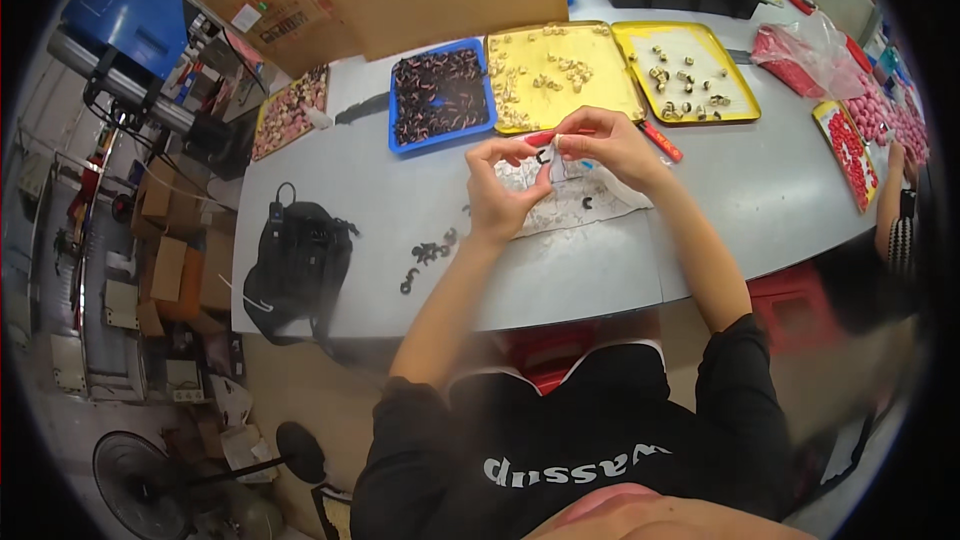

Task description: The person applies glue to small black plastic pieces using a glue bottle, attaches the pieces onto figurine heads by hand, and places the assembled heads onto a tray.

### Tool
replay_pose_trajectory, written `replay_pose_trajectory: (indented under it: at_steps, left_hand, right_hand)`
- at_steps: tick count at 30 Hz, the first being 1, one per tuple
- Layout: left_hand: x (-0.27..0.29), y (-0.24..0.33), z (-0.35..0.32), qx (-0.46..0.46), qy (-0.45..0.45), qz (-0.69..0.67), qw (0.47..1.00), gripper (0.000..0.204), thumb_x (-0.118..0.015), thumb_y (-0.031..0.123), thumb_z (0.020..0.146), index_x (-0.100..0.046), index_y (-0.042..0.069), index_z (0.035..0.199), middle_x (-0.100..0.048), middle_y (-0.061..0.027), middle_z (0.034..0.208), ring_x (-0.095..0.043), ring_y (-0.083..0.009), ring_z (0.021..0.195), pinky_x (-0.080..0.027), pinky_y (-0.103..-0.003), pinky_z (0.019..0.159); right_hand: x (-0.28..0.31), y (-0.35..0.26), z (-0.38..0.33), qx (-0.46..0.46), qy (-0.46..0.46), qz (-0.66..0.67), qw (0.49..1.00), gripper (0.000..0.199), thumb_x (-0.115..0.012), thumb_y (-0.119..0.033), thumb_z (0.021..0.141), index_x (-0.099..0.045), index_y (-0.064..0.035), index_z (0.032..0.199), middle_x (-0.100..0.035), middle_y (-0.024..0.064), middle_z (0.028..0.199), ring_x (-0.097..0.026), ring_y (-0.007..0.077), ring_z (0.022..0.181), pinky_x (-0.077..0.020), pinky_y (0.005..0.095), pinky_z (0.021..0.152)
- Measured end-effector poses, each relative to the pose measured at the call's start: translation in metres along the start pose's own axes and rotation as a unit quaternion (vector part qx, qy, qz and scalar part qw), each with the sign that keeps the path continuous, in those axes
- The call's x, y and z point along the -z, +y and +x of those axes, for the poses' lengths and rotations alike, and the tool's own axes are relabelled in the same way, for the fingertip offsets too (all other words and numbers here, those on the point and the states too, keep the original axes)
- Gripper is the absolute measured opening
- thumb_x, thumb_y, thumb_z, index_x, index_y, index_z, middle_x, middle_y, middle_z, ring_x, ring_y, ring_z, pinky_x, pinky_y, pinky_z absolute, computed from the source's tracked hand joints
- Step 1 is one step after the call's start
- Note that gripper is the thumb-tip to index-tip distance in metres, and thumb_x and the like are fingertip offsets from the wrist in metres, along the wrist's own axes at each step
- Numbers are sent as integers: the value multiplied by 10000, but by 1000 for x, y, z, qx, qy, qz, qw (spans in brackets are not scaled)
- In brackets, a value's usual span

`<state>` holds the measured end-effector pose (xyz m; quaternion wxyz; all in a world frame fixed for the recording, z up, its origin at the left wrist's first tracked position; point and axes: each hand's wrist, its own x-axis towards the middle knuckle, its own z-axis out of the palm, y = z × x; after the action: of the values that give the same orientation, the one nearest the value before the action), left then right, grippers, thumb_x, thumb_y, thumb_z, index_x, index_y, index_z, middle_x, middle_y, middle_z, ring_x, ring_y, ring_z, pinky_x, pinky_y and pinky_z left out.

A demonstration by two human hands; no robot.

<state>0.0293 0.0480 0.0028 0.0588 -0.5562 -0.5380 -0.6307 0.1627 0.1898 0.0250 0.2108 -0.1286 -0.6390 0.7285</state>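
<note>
Red and slim, a pen-like plastic tool (548,137) is pinched between left hand (500,190) and right hand (605,145) above the crumpled white paper sheet (585,202) on the grey bench (760,200) — a slip could scatter the small black ring-shaped parts (428,254) lying nearby.

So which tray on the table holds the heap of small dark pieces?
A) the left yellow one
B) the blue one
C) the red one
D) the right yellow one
B: the blue tray is filled with dark pieces, while the left yellow tray holds pale pieces and the right yellow tray holds a scatter of small metallic-looking parts.
</note>
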Motion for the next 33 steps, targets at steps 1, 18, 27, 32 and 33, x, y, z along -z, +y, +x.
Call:
replay_pose_trajectory:
  at_steps: [1, 18, 27, 32, 33]
  left_hand:
    - [-1, 1, -2, 0, -4, 1, 1000, 580, -767, -40, 663, -337, 53, 1041, -596, -111, 939, -583, -167, 844, -461, -285, 730]
    - [-4, 2, -8, -37, -5, 0, 999, 612, -780, -56, 652, -334, 72, 1052, -602, -123, 931, -598, -168, 829, -469, -281, 708]
    - [-3, 3, -7, -53, -14, -2, 998, 615, -771, -62, 654, -330, 74, 1061, -606, -121, 932, -589, -166, 815, -473, -282, 711]
    - [-4, 6, -7, -62, -4, -18, 998, 587, -784, -20, 657, -364, 71, 1057, -623, -104, 922, -596, -170, 807, -483, -281, 703]
    - [-3, 8, -7, -67, -21, -8, 997, 618, -765, -67, 651, -331, 78, 1067, -603, -121, 929, -587, -168, 809, -473, -284, 715]
  right_hand:
    - [-2, 0, -2, -2, 2, -1, 1000, 232, -696, -145, 835, -639, 9, 998, -657, 78, 965, -608, 119, 859, -495, 272, 788]
    - [-6, -4, -9, -61, -62, 50, 995, 178, -710, -140, 831, -622, -44, 951, -632, 40, 986, -604, 106, 864, -505, 253, 741]
    - [-6, 5, -6, -69, -121, 144, 980, 188, -688, -137, 842, -589, -52, 978, -579, 65, 1145, -597, 139, 1006, -502, 313, 873]
    - [-8, 13, -5, -70, -125, 199, 969, 300, -707, -120, 815, -538, -46, 1052, -585, 95, 1120, -598, 181, 1045, -473, 341, 930]
    - [-8, 13, -6, -70, -129, 216, 965, 348, -712, -113, 805, -511, -41, 1080, -585, 105, 1111, -598, 194, 1053, -458, 346, 953]
